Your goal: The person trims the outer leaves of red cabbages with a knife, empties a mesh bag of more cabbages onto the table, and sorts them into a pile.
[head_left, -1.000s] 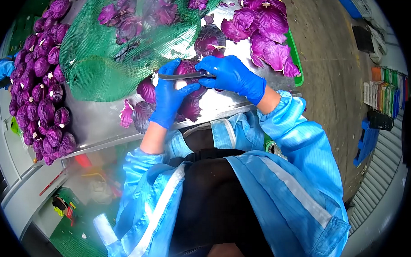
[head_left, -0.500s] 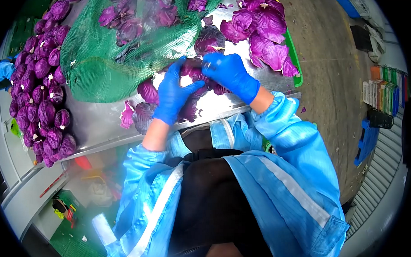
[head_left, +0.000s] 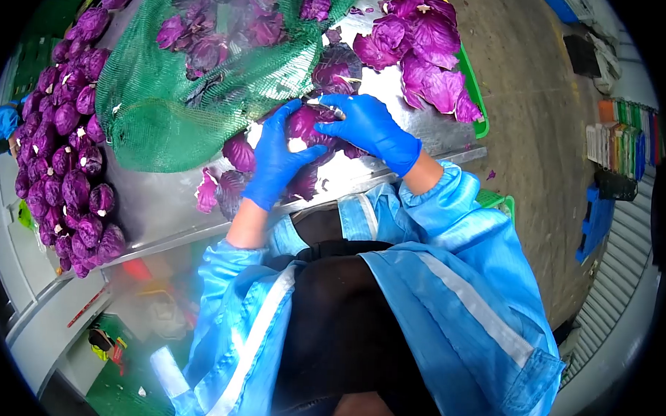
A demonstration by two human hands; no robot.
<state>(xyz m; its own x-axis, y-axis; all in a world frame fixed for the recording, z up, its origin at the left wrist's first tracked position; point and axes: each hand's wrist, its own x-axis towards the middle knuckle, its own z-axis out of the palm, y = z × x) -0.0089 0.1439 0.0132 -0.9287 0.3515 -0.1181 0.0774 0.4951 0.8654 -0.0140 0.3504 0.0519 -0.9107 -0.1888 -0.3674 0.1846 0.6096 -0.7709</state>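
Note:
Both of my hands wear blue gloves and meet around a red cabbage (head_left: 302,124) near the table's front edge. My left hand (head_left: 277,159) curves round its left side, thumb along the near side. On the opposite side, my right hand (head_left: 372,130) has its fingers bent onto the cabbage. A small pale piece (head_left: 338,113) shows by the right fingertips; I cannot make out what it is. Loose purple leaves (head_left: 239,153) lie beside and below the hands. A green mesh bag (head_left: 159,132) with cabbage pieces under or in it spreads just beyond the left hand.
Many trimmed red cabbages (head_left: 75,188) are piled along the left of the metal table (head_left: 161,206). Large leaves (head_left: 433,83) heap up in a green-rimmed crate (head_left: 475,92) at the right. Another person's blue sleeve (head_left: 2,123) shows at the far left. Stacked crates (head_left: 619,150) stand at the right wall.
My right hand has come down from its raised, blurred position, and its fingers now rest on the cabbage. The left hand stays round the cabbage, shifted slightly.

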